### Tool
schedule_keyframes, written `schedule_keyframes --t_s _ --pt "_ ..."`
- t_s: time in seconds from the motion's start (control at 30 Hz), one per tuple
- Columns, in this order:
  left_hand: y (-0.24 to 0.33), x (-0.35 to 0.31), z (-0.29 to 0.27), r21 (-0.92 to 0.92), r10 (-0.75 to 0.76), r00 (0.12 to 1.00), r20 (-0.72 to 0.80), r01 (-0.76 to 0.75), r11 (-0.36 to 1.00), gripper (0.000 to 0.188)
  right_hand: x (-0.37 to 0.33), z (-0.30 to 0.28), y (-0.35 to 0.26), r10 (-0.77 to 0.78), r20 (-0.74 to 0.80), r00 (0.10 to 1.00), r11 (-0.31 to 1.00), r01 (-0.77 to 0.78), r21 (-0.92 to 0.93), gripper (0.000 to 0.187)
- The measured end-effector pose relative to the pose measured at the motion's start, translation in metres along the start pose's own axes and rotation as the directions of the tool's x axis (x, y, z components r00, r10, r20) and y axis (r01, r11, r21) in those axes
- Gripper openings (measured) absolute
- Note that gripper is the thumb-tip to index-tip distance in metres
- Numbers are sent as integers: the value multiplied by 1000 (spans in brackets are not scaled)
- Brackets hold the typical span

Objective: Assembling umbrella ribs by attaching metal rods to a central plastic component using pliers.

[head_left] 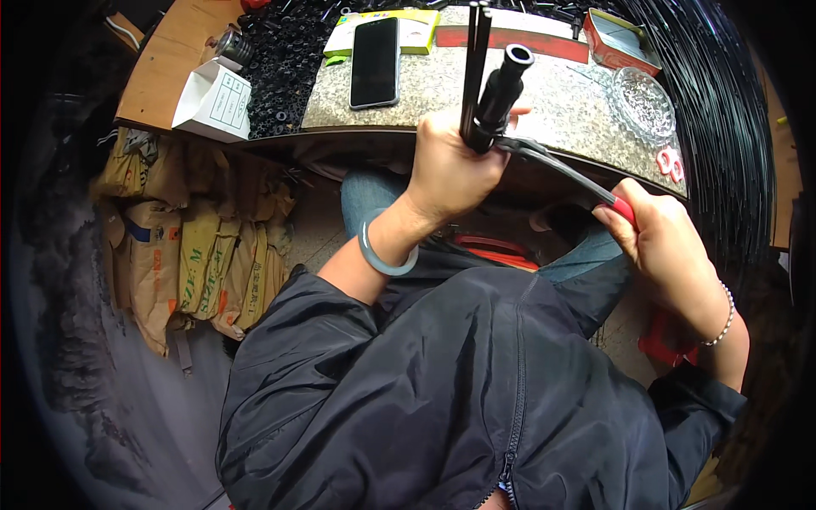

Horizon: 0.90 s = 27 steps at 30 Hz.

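My left hand (446, 174), a grey-green bangle on its wrist, is wrapped round the lower end of a black hollow tube (500, 93). Several thin black rods (473, 76) rise beside the tube from the same grip; together they look like part of an umbrella frame. The tube's round open end points up and away from me. Closed on the red handle of a pair of pliers (571, 176) is my right hand (667, 242). The pliers slant up to the left, and their jaws reach the tube's base beside my left fingers. Exactly what the jaws grip is too small to tell.
On the speckled worktop (331, 106) lie a smartphone (375, 64), a yellow-green box (418, 30), a red tin (622, 42) and a glass dish (643, 106). Small black parts (285, 76) and a white box (212, 100) sit left; long black rods (722, 110) fill the right.
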<state>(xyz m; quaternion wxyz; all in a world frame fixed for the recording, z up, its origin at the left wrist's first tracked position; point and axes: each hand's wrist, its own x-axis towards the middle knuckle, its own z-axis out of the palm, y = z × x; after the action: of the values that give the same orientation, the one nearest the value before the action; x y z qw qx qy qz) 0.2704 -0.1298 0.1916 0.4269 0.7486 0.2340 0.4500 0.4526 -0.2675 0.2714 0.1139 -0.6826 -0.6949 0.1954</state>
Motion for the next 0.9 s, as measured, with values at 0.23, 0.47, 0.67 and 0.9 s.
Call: schedule_keyframes --t_s 0.23,0.47,0.67,0.9 --pt "18 8 4 -262 -189 979 -71 164 951 16 6 58 31 8 -293 956 664 214 717 15" --pt "16 -6 22 -323 -51 998 -36 37 946 16 61 82 -35 96 -730 676 581 557 593 28" --pt "15 -7 23 -242 7 1000 3 -6 970 23 57 73 -37 91 -713 695 536 569 624 14" --pt "35 -7 15 -282 -182 979 91 200 938 30 52 64 -33 60 -610 790 457 522 720 12"
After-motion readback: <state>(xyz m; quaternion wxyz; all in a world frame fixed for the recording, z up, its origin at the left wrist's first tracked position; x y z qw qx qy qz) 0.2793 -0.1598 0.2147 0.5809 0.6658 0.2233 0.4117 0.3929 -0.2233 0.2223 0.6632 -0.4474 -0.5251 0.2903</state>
